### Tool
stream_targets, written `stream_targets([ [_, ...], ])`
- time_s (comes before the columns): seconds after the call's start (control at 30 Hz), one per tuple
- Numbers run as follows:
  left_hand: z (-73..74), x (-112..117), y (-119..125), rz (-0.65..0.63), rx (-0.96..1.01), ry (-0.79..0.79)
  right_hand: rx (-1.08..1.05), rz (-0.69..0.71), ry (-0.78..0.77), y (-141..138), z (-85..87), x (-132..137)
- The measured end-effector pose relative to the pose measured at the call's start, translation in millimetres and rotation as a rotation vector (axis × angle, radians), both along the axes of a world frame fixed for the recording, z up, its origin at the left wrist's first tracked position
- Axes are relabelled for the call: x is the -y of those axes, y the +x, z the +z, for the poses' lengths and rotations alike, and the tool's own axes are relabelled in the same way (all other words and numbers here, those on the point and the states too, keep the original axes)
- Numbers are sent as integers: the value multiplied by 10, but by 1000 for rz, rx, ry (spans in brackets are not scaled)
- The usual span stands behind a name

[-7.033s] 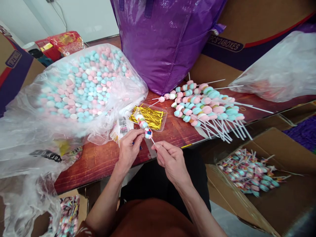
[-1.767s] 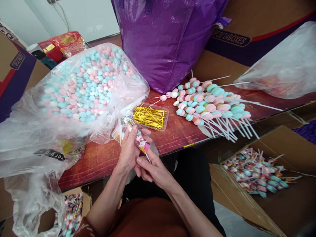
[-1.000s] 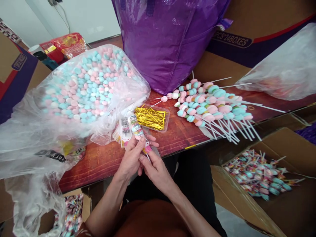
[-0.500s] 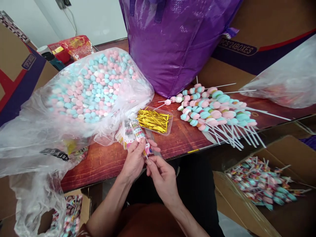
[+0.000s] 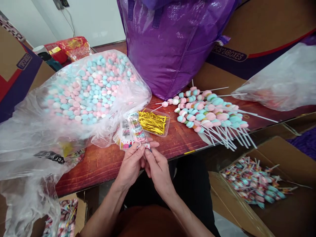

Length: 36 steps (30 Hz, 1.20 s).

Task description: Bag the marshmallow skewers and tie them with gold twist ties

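Note:
My left hand (image 5: 130, 163) pinches the lower end of a candy skewer in a printed clear sleeve (image 5: 137, 130), which points up and away over the table's front edge. My right hand (image 5: 156, 166) is closed beside it, fingertips pinched at the sleeve's base against the left fingers. Just beyond lies a small clear tray of gold twist ties (image 5: 153, 121). A pile of bare candy skewers (image 5: 209, 112) with white sticks lies to the right on the red-brown table (image 5: 103, 163).
A big clear bag of pink and blue candies (image 5: 86, 89) fills the left. A purple tote (image 5: 172, 42) stands behind. A cardboard box of wrapped skewers (image 5: 251, 181) sits low right, another box (image 5: 64, 220) low left. A clear plastic bag (image 5: 283, 79) lies far right.
The skewer went from bare candy held by its stick to sitting in the printed sleeve. My right hand moved up to the sleeve's base, meeting my left fingers.

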<state>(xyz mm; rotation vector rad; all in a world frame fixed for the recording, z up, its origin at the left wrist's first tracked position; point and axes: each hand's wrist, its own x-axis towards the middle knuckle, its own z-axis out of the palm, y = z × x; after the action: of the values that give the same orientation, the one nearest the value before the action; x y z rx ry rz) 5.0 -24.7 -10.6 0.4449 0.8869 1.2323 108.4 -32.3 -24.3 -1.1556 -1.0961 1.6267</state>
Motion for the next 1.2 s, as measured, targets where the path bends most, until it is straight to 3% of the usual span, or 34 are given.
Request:
stream_targets([
  [0.07,46,26,-117,-41,40,30,-63,-30,-72,-58,61,6],
  [0.17,94,41,-282,-5,64,75,-180,138,-225,-103,132,13],
  [0.27,111,46,-328,88,75,84,-148,260,-199,-124,157,-41],
  [0.5,79,79,-211,113,-5,-10,-151,118,-193,-291,183,-136],
  [0.57,72,67,-204,116,-29,10,-14,168,-89,-265,203,-130],
  [0.67,78,1,-209,228,16,86,403,295,233,-102,247,-210],
  [0.77,78,-91,-222,341,88,110,883,200,530,105,281,-467],
  [0.83,60,-134,-227,318,90,77,1159,85,586,210,285,-706],
  [0.9,29,-151,-223,259,77,36,1368,98,580,277,272,-934],
  [1.03,-27,-147,-187,198,71,-42,1517,263,571,340,203,-1178],
  [1.2,-46,-172,-136,222,99,-48,1499,218,632,423,95,-1174],
])
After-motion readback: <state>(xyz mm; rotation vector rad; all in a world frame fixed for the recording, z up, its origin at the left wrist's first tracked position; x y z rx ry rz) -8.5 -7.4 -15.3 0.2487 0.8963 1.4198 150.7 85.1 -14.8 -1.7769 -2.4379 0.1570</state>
